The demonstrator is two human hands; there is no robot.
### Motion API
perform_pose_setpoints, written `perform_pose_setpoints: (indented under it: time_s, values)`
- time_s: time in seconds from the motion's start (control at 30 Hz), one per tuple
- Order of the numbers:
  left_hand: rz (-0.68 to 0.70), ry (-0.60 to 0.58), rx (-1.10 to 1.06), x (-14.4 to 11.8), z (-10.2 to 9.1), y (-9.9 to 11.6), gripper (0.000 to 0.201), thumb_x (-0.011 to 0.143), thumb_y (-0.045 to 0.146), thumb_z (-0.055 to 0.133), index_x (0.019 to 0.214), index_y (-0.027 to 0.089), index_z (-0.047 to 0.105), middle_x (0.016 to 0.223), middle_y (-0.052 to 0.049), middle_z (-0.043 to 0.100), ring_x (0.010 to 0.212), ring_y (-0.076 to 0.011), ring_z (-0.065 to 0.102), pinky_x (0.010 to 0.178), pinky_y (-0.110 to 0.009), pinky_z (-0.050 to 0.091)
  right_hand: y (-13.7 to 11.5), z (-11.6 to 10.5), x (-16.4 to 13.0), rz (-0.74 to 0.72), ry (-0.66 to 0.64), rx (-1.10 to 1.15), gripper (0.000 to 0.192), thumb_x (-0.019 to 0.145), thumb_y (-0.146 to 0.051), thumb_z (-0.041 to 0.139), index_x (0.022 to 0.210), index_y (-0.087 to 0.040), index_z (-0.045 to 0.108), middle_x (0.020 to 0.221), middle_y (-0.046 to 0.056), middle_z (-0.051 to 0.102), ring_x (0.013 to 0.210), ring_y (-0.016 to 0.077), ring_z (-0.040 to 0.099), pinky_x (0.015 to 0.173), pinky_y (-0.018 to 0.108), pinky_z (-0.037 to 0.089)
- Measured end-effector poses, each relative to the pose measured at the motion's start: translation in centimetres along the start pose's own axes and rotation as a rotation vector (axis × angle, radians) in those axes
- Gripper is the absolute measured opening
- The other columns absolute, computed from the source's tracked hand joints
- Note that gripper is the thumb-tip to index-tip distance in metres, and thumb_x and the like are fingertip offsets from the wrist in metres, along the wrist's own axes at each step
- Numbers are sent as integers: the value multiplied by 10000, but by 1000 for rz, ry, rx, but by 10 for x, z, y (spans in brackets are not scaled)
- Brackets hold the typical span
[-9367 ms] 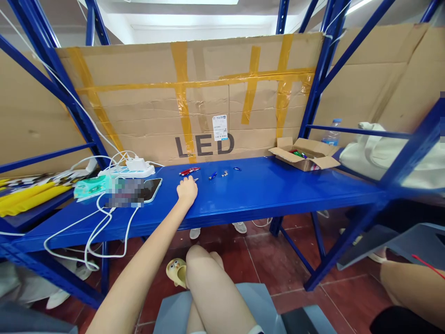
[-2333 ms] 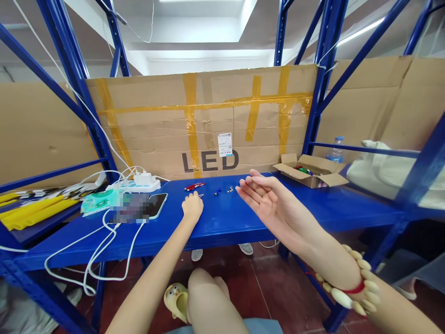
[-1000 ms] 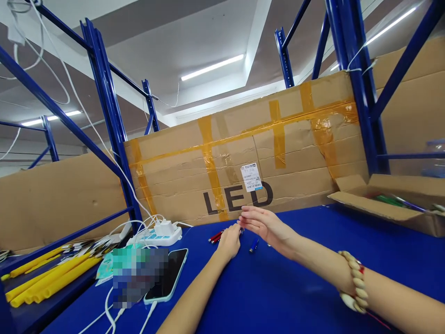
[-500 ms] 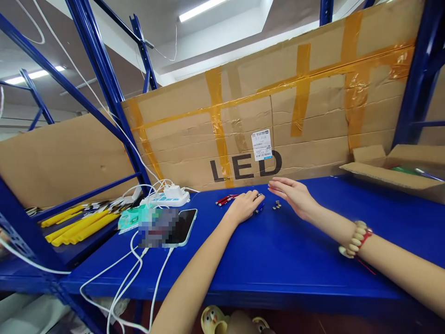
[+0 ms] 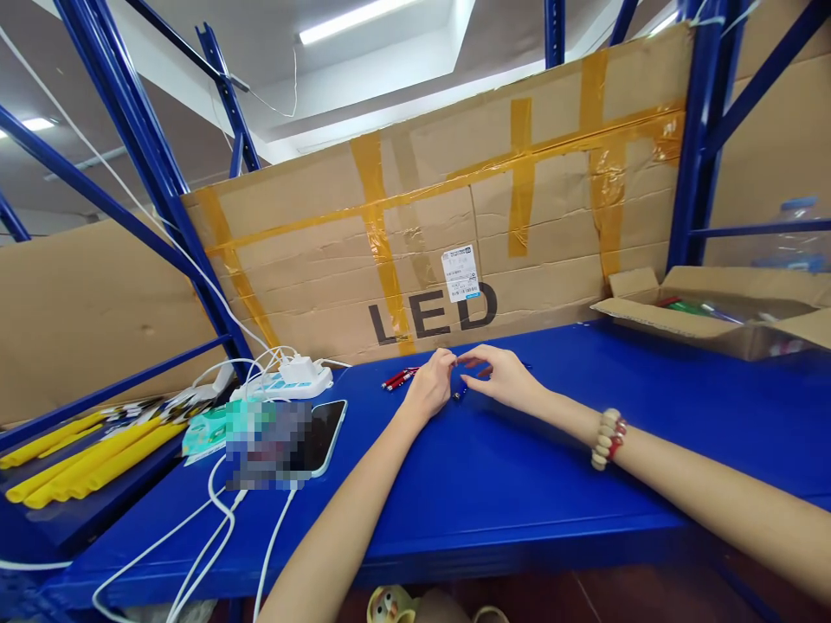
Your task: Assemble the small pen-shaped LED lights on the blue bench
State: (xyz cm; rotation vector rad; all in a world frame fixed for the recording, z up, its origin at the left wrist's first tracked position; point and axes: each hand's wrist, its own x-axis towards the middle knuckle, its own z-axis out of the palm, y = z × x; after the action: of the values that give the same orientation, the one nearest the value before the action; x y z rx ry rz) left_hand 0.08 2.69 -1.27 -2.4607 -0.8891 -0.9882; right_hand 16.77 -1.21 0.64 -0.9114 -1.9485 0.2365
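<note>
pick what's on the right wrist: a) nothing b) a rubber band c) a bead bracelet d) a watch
c, a bead bracelet of pale beads with a bit of red circles the wrist behind the right hand.

Blue metal shelf (image 5: 519, 510) with phone (image 5: 323, 437), power strip (image 5: 286, 383), red pens (image 5: 397, 379), cardboard box (image 5: 707, 311).

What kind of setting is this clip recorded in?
Probably a warehouse or stockroom workbench: blue steel racking, a taped cardboard sheet marked LED as a backdrop, and an open carton on the blue shelf, where the left hand and right hand handle small parts.
</note>
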Motion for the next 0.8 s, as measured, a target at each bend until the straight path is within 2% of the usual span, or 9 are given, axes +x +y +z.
perform_pose_setpoints:
  time_s: [0.1,0.2,0.4,0.67,0.8]
  values:
    - [9,20,-38,0,0,3,214,882,144,192,983,189,375,962,-80,508,848,-129,524,744,-256,441,3,-3,1,-16,58,37,157,722,-219,569,868,-191,617,875,51,617,760,172,606,598,277,508]
    - [21,42,-74,1,0,7,215,879,147,197,991,194,374,963,-82,513,867,-130,526,750,-257,438,4,-6,2,-42,99,59,161,739,-247,565,888,-198,603,904,51,607,772,170,600,594,276,505]
    - [-54,117,-100,1,-1,9,212,893,163,183,1018,191,351,939,-69,522,818,-118,539,729,-237,438,1,-6,1,-97,18,-7,180,771,-293,549,913,-211,623,926,44,631,777,165,606,587,258,487]
    - [-130,29,-105,-1,-3,15,227,905,198,225,1100,205,341,1024,-68,539,840,-133,583,687,-238,455,7,-3,0,-54,55,-26,187,808,-315,491,903,-222,622,853,35,667,764,187,623,641,289,492]
    - [-248,7,-118,-1,-9,20,275,903,285,295,1164,204,324,966,-47,588,792,-149,606,644,-237,452,9,-3,1,-39,35,-27,211,827,-342,474,919,-226,623,845,37,672,769,197,625,644,295,486]
